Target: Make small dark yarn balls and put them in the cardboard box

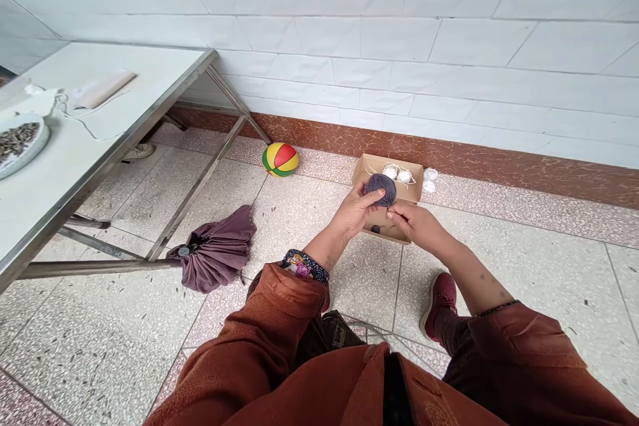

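A ball of dark grey yarn (381, 188) is held up in my left hand (353, 212), with the thumb across its front. Close against the ball's lower right side, my right hand (418, 225) has its fingertips pinched together on what looks like a thin strand of the yarn. Both hands are above an open cardboard box (415, 194) on the floor. Several small white balls of string (403, 176) lie in the box's far part. In its near part, partly hidden by my hands, sits a small dark ball (375, 229).
More white balls (429, 180) lie right of the box by the tiled wall. A striped ball (280, 159) rests at the skirting. Left stands a metal-framed table (150, 73) with a dish (44, 140) on it; a folded purple umbrella (219, 249) lies by its leg.
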### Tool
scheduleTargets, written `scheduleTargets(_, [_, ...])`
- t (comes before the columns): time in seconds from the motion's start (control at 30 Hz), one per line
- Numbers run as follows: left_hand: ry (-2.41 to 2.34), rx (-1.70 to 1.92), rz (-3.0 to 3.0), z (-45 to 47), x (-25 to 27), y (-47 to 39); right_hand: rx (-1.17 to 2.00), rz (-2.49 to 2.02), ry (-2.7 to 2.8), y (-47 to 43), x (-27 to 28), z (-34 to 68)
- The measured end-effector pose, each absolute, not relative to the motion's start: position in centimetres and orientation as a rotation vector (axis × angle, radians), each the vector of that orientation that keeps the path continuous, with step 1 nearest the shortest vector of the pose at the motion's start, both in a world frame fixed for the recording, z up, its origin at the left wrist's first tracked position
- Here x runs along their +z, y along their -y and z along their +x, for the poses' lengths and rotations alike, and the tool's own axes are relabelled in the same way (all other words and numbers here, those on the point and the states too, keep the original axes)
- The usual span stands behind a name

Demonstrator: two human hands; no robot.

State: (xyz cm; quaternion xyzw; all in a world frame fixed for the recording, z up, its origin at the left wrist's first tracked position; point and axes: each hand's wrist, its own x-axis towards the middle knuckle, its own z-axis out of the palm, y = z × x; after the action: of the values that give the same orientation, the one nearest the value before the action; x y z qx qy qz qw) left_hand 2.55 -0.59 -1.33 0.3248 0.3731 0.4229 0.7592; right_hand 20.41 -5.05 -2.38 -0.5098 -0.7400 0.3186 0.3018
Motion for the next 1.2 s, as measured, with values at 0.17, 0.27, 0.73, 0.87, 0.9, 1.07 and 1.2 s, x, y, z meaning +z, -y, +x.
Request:
scheduleTargets(0.17, [-0.966, 0.848, 0.99, 2.7, -2.2, 0.6, 0.937, -1.246, 1.796, 5.4, -0.2, 20.9])
scheduleTargets(0.27, [-0.912, 0.741, 1.129, 2.8, -2.4, 1.0, 0.889, -1.287, 1.661, 5.2, -0.1, 21.4])
scheduleTargets(0.73, [-0.44, 0.548, 0.659, 2.3, -0.4, 2.1, 0.747, -1.494, 1.604, 4.4, -2.4, 21.0])
scheduleTargets(0.87, [-0.508, 0.69, 0.629, 2.0, 0.0, 1.5, 0.755, -1.561, 1.766, 4.5, -3.3, 20.7])
scheduleTargets(0.9, [-0.54, 0.716, 0.649, 2.0, -0.1, 1.3, 0.752, -1.576, 1.793, 4.6, -3.4, 20.6])
scheduleTargets(1.07, [-0.892, 0.84, 0.893, 2.0, -1.1, 0.5, 0.771, -1.445, 1.957, 5.3, -2.4, 20.2])
scheduleTargets(1.2, [-1.055, 0.845, 1.122, 2.3, -1.6, 0.2, 0.924, -1.28, 1.922, 5.7, -0.5, 20.3])
